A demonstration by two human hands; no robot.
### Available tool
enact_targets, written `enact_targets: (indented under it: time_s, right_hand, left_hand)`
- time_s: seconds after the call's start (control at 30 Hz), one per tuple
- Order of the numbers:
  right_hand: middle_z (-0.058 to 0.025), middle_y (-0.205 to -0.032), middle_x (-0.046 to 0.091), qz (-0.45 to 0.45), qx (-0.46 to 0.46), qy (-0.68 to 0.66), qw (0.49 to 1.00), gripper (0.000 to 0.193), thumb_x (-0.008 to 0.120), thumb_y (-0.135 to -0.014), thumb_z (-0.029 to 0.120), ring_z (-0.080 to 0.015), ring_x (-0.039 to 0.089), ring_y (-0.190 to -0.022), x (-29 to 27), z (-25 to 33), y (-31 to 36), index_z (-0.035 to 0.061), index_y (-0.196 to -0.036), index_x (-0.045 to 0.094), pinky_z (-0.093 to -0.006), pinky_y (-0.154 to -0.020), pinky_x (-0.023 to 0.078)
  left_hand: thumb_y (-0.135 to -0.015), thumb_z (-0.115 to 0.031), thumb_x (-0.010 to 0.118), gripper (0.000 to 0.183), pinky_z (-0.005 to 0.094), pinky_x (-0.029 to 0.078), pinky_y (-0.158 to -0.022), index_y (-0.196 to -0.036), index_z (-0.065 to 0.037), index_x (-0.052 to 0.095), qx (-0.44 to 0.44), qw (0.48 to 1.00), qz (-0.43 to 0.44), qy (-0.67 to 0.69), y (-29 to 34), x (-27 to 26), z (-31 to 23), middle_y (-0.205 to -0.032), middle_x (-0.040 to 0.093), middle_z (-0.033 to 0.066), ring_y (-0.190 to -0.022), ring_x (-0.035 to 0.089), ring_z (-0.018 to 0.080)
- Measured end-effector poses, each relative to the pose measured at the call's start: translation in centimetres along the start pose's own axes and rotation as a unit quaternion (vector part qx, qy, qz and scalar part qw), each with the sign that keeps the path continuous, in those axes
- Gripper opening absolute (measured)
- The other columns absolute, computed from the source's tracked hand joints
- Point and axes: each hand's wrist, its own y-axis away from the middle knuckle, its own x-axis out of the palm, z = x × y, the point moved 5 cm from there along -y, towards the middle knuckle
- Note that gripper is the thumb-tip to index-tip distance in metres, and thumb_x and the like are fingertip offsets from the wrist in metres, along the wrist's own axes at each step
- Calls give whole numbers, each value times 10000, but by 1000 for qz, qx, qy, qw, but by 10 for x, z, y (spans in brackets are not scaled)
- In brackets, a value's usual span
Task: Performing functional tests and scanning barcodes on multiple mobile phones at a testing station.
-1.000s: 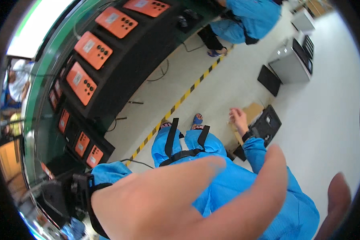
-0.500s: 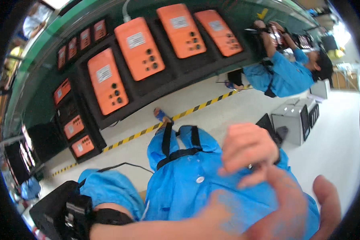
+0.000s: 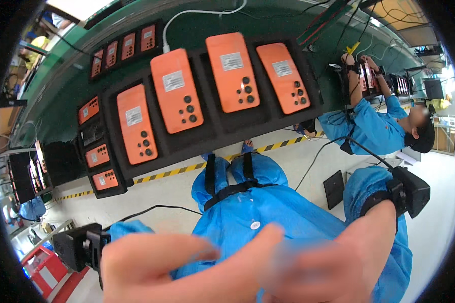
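My left hand (image 3: pixel 151 262) reaches in from the lower left, close to the camera, its fingers stretched out and apart. My right hand (image 3: pixel 318 267) overlaps its fingertips at the lower middle; motion smears the right fingers, so their grip is hidden. No object shows between the hands. Both are over my blue smock (image 3: pixel 255 207), away from the bench. Beyond them several orange phones lie back up in a black foam tray (image 3: pixel 215 134), each with a white label. A white cable is plugged into one orange phone (image 3: pixel 179 96).
Smaller orange phones lie in black trays (image 3: pixel 119 184) at the left and farther back on the green bench (image 3: pixel 207 22). At the right a person in blue (image 3: pixel 364 121) handles devices. A red bin (image 3: pixel 43 270) stands lower left. Black cords run from my wrist-worn devices (image 3: pixel 412 192).
My right hand has dropped from above the left hand to the lower middle. My left hand has drawn back leftward. The view has shifted, showing more of the bench.
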Motion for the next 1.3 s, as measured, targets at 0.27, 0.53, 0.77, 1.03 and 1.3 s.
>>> enact_targets:
  time_s: [0.27,0.53,0.77,1.03,1.3]
  right_hand:
    - [-45,-824,620,54,-67,137,987,64,643,-711,112,-195,582,-744,-49,5,10,54,-736,655,-331,-664,503]
    - [-42,-839,628,52,30,118,991,60,627,-740,111,-192,585,-745,-72,-37,33,61,-749,659,-325,-654,496]
    - [-40,-852,636,-51,174,52,982,66,613,-765,110,-191,587,-745,-106,-41,62,67,-760,662,-319,-645,491]
    - [-37,-867,644,-138,227,-14,964,80,596,-793,109,-189,590,-746,-121,-62,70,73,-773,665,-313,-634,484]
    - [-34,-881,653,-186,235,-69,952,99,580,-821,108,-187,593,-746,-130,-73,72,80,-787,669,-307,-623,478]
  left_hand:
    - [-745,-48,768,341,308,466,-653,-1043,-29,605,-299,954,3,8,16,-18,-21,-1045,598,101,-853,550,200]
    - [-752,-53,761,330,312,472,-665,-1045,-27,612,-218,971,-101,3,18,-15,38,-1041,607,106,-856,562,208]
    - [-759,-57,755,320,316,478,-675,-1047,-24,618,-237,951,-195,33,24,-27,59,-1039,615,111,-858,574,215]
    - [-767,-62,748,310,320,484,-686,-1049,-22,625,-276,923,-255,80,31,-41,88,-1035,624,116,-861,586,223]
    - [-775,-67,741,300,324,490,-698,-1051,-19,632,-290,903,-294,122,35,-43,105,-1032,634,121,-864,599,231]
